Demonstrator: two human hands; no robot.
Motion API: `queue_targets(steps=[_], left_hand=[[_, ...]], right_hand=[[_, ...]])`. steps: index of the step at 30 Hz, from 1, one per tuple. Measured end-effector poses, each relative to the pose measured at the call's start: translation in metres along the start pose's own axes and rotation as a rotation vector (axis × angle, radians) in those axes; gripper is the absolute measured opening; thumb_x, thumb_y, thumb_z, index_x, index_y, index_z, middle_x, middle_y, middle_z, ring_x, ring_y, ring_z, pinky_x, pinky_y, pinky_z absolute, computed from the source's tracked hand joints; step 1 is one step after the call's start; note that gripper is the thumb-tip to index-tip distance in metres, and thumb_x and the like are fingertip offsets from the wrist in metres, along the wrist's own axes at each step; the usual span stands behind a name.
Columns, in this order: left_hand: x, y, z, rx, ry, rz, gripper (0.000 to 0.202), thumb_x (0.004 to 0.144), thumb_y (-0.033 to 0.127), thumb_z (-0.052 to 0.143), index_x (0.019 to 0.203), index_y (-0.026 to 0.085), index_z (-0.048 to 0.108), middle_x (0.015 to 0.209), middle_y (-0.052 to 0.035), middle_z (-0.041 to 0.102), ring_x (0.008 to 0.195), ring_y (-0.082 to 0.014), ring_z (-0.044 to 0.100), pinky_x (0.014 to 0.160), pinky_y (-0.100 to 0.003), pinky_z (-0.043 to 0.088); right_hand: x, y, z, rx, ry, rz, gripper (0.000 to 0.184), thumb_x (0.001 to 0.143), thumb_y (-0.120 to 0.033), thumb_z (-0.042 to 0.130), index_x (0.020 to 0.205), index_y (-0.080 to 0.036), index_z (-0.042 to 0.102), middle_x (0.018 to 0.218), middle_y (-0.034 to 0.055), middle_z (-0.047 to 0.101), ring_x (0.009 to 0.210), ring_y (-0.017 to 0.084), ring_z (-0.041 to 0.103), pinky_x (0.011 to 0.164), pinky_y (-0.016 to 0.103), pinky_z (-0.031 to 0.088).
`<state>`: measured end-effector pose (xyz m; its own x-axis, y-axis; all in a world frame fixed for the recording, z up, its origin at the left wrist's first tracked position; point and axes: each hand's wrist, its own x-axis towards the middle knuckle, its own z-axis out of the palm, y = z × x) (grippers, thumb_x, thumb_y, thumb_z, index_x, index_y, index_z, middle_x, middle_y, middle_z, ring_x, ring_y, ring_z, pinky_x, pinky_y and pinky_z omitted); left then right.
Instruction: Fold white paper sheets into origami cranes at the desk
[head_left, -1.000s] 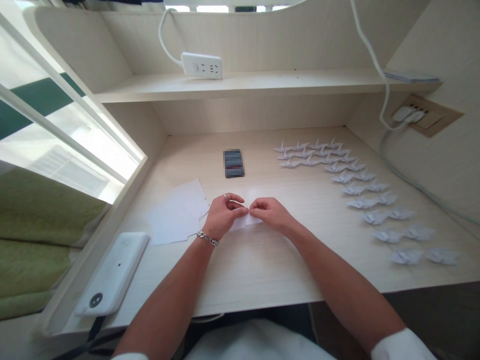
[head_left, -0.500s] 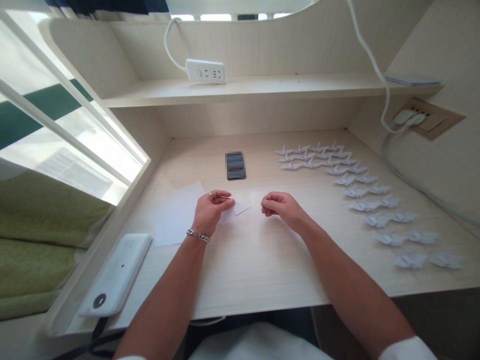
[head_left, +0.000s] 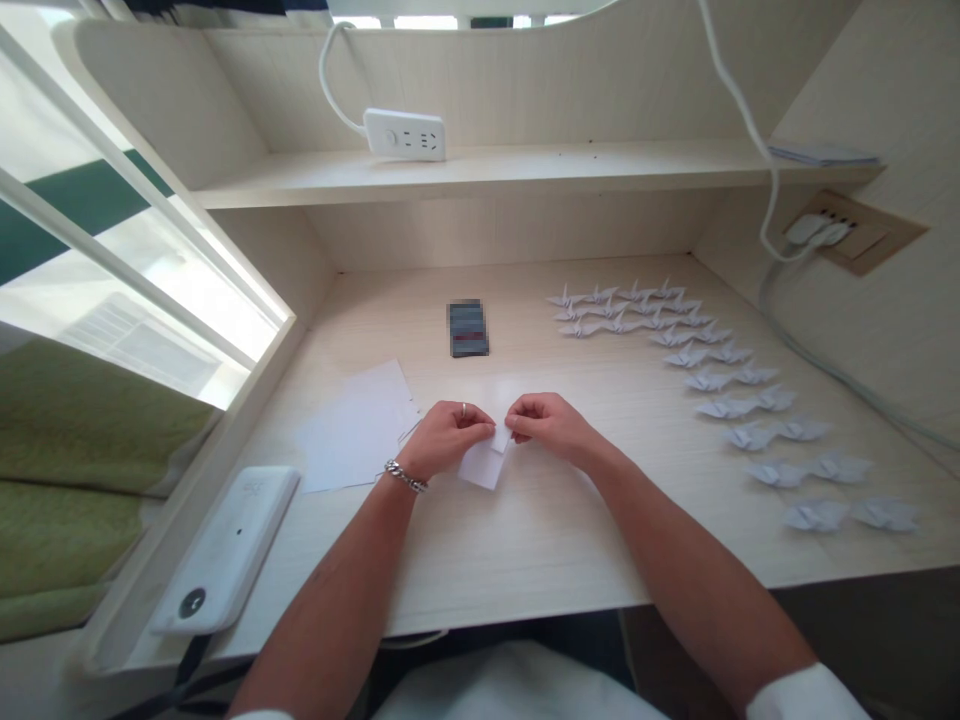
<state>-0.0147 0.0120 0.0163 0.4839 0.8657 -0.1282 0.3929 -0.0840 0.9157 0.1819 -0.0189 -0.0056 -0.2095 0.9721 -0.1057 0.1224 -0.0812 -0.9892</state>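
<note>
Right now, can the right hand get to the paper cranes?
Probably yes, once it lets go: the right hand holds the white paper with the left hand, and nothing stands between it and the nearest paper cranes.

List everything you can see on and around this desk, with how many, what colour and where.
Folded paper: 1, white, held between both hands above the desk
Loose paper sheets: several, white, on the desk left of the hands
Paper cranes: roughly thirty, white, in rows on the desk's right side
Phone: 1, dark, blurred, on the desk beyond the hands
Power strip: 1, white, on the shelf
Wall socket: 1, tan plate, white plugs, right wall
Flat device: 1, white, on the left ledge
Cloth: 1, green, far left
Left hand: silver ring, silver bracelet, on the paper
Right hand: on the paper
</note>
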Motion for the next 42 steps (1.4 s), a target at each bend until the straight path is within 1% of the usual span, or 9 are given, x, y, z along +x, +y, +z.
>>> queue_targets(steps=[3, 6, 10, 13, 15, 21, 29, 36, 42], left_hand=[[-0.002, 0.004, -0.005, -0.113, -0.062, -0.018, 0.013, 0.071, 0.025, 0.063, 0.066, 0.016, 0.07, 0.055, -0.0003, 0.061, 0.054, -0.0128, 0.053, 0.055, -0.024, 0.042], [-0.004, 0.005, -0.015, -0.177, -0.111, -0.04, 0.011, 0.071, 0.022, 0.063, 0.063, 0.014, 0.066, 0.054, -0.0008, 0.061, 0.053, -0.0114, 0.052, 0.055, -0.024, 0.041], [-0.004, 0.001, -0.021, -0.224, -0.017, -0.001, 0.012, 0.073, 0.024, 0.065, 0.069, 0.013, 0.066, 0.058, -0.0016, 0.063, 0.056, -0.0109, 0.054, 0.058, -0.024, 0.044], [-0.003, -0.001, -0.015, -0.259, -0.018, 0.105, 0.021, 0.076, 0.03, 0.066, 0.088, 0.013, 0.069, 0.077, -0.0053, 0.069, 0.066, -0.0127, 0.059, 0.065, -0.026, 0.049], [-0.002, -0.002, -0.008, -0.231, -0.034, 0.129, 0.028, 0.08, 0.036, 0.063, 0.097, 0.014, 0.069, 0.084, -0.007, 0.07, 0.07, -0.0144, 0.061, 0.067, -0.027, 0.05], [-0.002, -0.003, -0.001, -0.035, 0.005, 0.099, 0.026, 0.077, 0.039, 0.066, 0.086, 0.015, 0.072, 0.075, -0.0053, 0.071, 0.065, -0.0148, 0.062, 0.054, -0.022, 0.044], [-0.001, -0.001, -0.003, 0.054, 0.091, 0.163, 0.021, 0.078, 0.035, 0.066, 0.084, 0.016, 0.073, 0.075, -0.0038, 0.072, 0.065, -0.0138, 0.061, 0.056, -0.021, 0.044], [0.0, -0.005, -0.002, -0.035, 0.074, 0.154, 0.021, 0.077, 0.033, 0.068, 0.084, 0.015, 0.072, 0.077, -0.0055, 0.072, 0.067, -0.0146, 0.062, 0.058, -0.023, 0.047], [-0.001, -0.004, -0.008, -0.209, 0.054, 0.216, 0.02, 0.082, 0.03, 0.063, 0.091, 0.015, 0.071, 0.078, -0.0054, 0.07, 0.068, -0.0134, 0.062, 0.065, -0.025, 0.051]], right_hand=[[-0.001, -0.004, -0.009, 0.078, 0.034, 0.032, 0.022, 0.071, -0.035, 0.069, 0.072, -0.014, 0.065, 0.062, 0.0014, 0.063, 0.058, 0.012, 0.056, 0.06, 0.026, 0.046], [-0.004, -0.012, -0.021, 0.147, 0.075, 0.056, 0.027, 0.066, -0.038, 0.074, 0.069, -0.013, 0.065, 0.06, 0.0013, 0.062, 0.057, 0.011, 0.056, 0.06, 0.026, 0.046], [-0.008, -0.017, -0.031, 0.183, 0.13, 0.072, 0.029, 0.062, -0.039, 0.077, 0.065, -0.013, 0.065, 0.059, 0.0016, 0.062, 0.057, 0.011, 0.055, 0.059, 0.026, 0.045], [-0.008, -0.015, -0.026, 0.133, 0.084, 0.058, 0.028, 0.065, -0.039, 0.075, 0.068, -0.013, 0.066, 0.059, 0.0023, 0.063, 0.056, 0.011, 0.055, 0.058, 0.026, 0.045], [-0.006, -0.013, -0.02, 0.084, 0.054, 0.037, 0.026, 0.068, -0.039, 0.072, 0.071, -0.013, 0.067, 0.061, 0.0027, 0.064, 0.057, 0.011, 0.055, 0.058, 0.026, 0.045], [-0.005, -0.011, -0.012, 0.032, 0.055, -0.03, 0.025, 0.068, -0.035, 0.073, 0.078, -0.013, 0.068, 0.065, 0.0032, 0.065, 0.061, 0.013, 0.058, 0.06, 0.027, 0.044], [-0.006, -0.011, -0.011, 0.066, 0.055, -0.041, 0.025, 0.064, -0.03, 0.077, 0.082, -0.015, 0.068, 0.068, 0.0013, 0.065, 0.063, 0.013, 0.058, 0.06, 0.026, 0.043], [-0.004, -0.011, -0.006, 0.153, 0.081, -0.033, 0.023, 0.07, -0.036, 0.073, 0.079, -0.015, 0.069, 0.064, 0.0018, 0.064, 0.063, 0.013, 0.059, 0.065, 0.028, 0.047], [-0.003, -0.012, -0.006, 0.415, 0.14, 0.148, 0.025, 0.064, -0.035, 0.078, 0.075, -0.015, 0.068, 0.064, 0.0019, 0.064, 0.058, 0.01, 0.059, 0.059, 0.024, 0.047]])
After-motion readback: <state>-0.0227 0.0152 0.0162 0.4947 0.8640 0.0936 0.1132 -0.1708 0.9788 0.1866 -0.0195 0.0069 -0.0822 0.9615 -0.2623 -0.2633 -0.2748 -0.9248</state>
